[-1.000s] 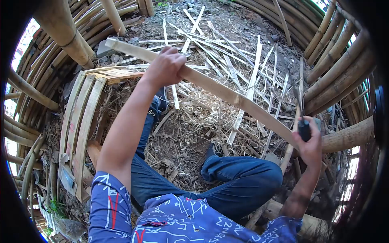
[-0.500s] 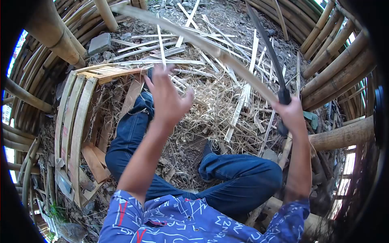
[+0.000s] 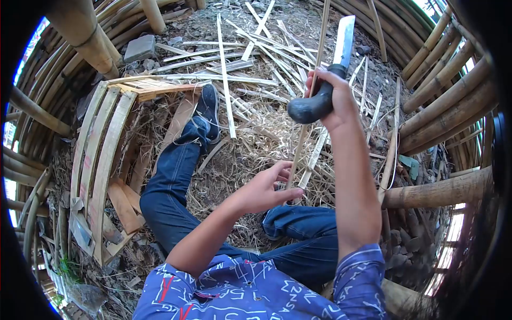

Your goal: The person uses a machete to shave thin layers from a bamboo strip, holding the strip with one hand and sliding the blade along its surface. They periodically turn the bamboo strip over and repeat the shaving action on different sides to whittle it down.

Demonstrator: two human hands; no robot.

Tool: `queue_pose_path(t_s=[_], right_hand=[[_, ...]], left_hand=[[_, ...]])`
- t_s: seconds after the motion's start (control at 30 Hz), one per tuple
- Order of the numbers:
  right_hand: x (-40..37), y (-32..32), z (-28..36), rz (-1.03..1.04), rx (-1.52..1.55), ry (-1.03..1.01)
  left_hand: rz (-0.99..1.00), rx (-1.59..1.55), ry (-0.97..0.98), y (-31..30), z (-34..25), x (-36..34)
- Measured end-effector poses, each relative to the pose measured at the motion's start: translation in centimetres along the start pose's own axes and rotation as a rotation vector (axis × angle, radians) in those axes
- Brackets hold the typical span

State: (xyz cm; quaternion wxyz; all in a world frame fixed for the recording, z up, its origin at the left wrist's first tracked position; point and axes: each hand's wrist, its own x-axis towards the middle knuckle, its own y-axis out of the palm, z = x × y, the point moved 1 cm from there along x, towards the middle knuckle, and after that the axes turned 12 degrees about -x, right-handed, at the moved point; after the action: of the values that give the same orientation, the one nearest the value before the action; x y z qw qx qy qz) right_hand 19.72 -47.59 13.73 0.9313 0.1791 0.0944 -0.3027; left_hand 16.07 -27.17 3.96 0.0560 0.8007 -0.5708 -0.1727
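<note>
My right hand (image 3: 339, 101) is closed round the black handle (image 3: 312, 108) of a machete, its broad blade (image 3: 344, 41) pointing up and away from me. A long, thin bamboo strip (image 3: 302, 149) runs nearly upright past this hand, passing by the fingers and behind the handle's curved butt. Lower down, the fingers and thumb of my left hand (image 3: 266, 188) close around the strip's near end. Just beyond the left hand, pale shavings (image 3: 266, 144) cover the ground between my legs.
Split bamboo strips (image 3: 226, 74) lie scattered ahead. A slatted wooden crate (image 3: 109, 154) stands on the left, my shoe (image 3: 209, 109) against its far corner. Bamboo pole walls curve round both sides, and a thick pole (image 3: 442, 189) juts in from the right. A grey block (image 3: 140, 49) sits at the back left.
My left hand, open and raised near the crate before, has come down and right onto the bamboo strip. My right hand has moved left with the machete, and the strip has swung more upright.
</note>
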Motion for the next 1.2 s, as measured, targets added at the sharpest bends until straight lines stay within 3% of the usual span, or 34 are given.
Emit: queue_pose_path(t_s=[0.03, 0.13, 0.17, 0.2, 0.27, 0.3, 0.33, 0.4, 0.47, 0.53, 0.67, 0.7, 0.8, 0.87, 0.9, 0.93, 0.97, 1.03, 1.13, 1.2], right_hand=[[-0.1, 0.4, -1.2, -0.011, 0.045, 0.006], [-0.2, 1.0, -5.6, -0.038, 0.147, 0.052], [-0.4, 1.2, -7.2, -0.053, 0.196, 0.081], [-0.5, 1.3, -8.5, -0.069, 0.244, 0.11], [-0.8, 1.0, -10.8, -0.072, 0.25, 0.143], [-0.5, 0.6, -12.5, -0.09, 0.282, 0.18], [-0.2, 0.1, -14.3, -0.11, 0.315, 0.217], [-0.4, -1.1, -17.7, -0.142, 0.429, 0.293], [-1.1, -1.5, -20.1, -0.211, 0.495, 0.327], [-1.4, -2.4, -23.2, -0.208, 0.493, 0.346], [-2.9, -3.0, -25.9, -0.237, 0.466, 0.415], [-3.3, -3.2, -26.1, -0.225, 0.439, 0.432], [-4.7, -4.6, -27.2, -0.211, 0.33, 0.491], [-6.2, -5.6, -27.0, -0.405, 0.067, 0.522], [-6.6, -7.4, -28.6, -0.314, 0.016, 0.425], [-8.3, -6.2, -27.0, -0.419, -0.042, 0.383], [-9.5, -5.5, -26.6, -0.425, -0.034, 0.346], [-11.5, -4.9, -26.0, -0.424, -0.035, 0.322], [-13.7, -3.9, -24.6, -0.278, -0.189, 0.259], [-14.7, -3.5, -23.8, -0.068, -0.428, 0.205]], left_hand=[[-0.099, -0.155, 0.009, 0.7, -0.3, -0.9], [-0.243, -0.065, -0.007, -0.7, 2.2, -1.1], [-0.248, -0.161, 0.129, -1.1, 4.2, -1.1], [-0.261, -0.158, 0.123, -1.1, 4.4, -1.8], [-0.375, -0.227, -0.056, -1.3, 4.8, -3.5], [-0.395, -0.183, -0.05, -1.5, 5.2, -4.2], [-0.403, -0.181, -0.061, -1.8, 5.2, -4.9], [-0.368, -0.198, -0.261, -2.6, 5.3, -6.7], [-0.395, -0.202, -0.296, -3.3, 6.3, -8.0], [-0.33, -0.002, -0.47, -4.0, 7.2, -9.2], [-0.312, 0.373, -0.582, -4.4, 5.5, -11.4], [-0.279, 0.577, -0.59, -4.3, 4.1, -11.4], [-0.192, 0.64, -0.552, -5.6, 6.5, -11.5], [-0.147, 0.558, -0.614, -6.2, 6.6, -11.5], [-0.196, 0.245, -0.625, -6.3, 6.5, -11.7], [-0.243, -0.07, -0.627, -6.5, 6.6, -12.0], [-0.183, -0.18, -0.543, -7.3, 8.4, -12.3], [-0.177, -0.299, -0.559, -7.8, 8.8, -12.7], [-0.171, -0.407, -0.556, -8.3, 8.7, -13.1], [-0.183, -0.518, -0.622, -8.7, 9.7, -13.0]])
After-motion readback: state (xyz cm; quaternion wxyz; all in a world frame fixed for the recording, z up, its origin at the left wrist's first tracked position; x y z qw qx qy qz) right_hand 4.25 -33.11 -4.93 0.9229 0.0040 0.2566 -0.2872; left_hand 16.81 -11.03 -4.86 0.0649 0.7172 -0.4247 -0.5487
